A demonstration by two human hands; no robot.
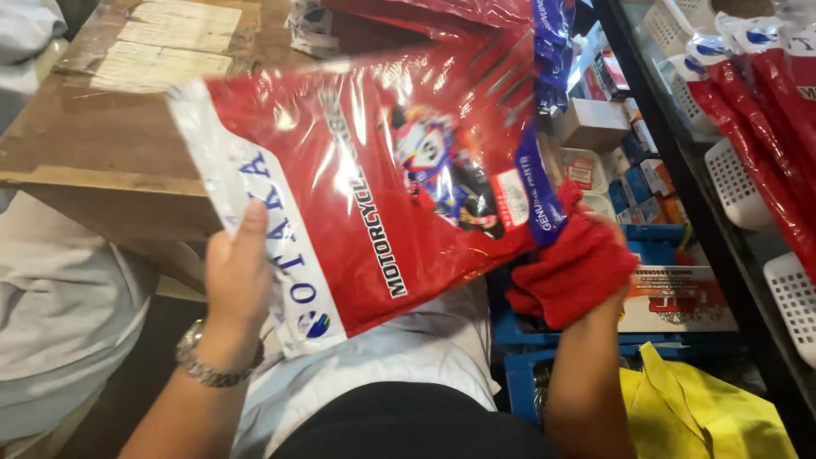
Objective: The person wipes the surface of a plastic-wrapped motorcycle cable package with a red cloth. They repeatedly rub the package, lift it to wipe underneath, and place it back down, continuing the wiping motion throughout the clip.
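Red glossy plastic pkg (374, 178), flat and wide w/ a white band along one edge, is held up in mid-air across the middle of the view, tilted, above the person's lap. Looks light and floppy-stiff: thin film over a flat part inside, so prob bends if held by one corner. Film is shiny w/ glare, likely slippery; best hold is at the two opposite edges, as now.

Left hand (238, 272), wristwatch on, has its grip closed on the white edge, thumb on the front face, fingers hidden behind. Right hand (595, 272) is wrapped round a red cloth (571, 268), grip closed on it and pressed against the pkg's lower right corner; can't tell if fingers also pinch the film.

Around, big to small: brown cardboard box (110, 110) w/ taped top sits behind the pkg at left, touching or just behind it. Dark shelf rack (680, 144) at right carries white baskets (731, 183) and more red pkgs (765, 119). Blue crate (527, 340) below, near the right hand. Yellow cloth (697, 408) at lower right. Small cartons (595, 123) stacked between rack and pkg.

Box and rack crowd both sides, so little room to swing the pkg
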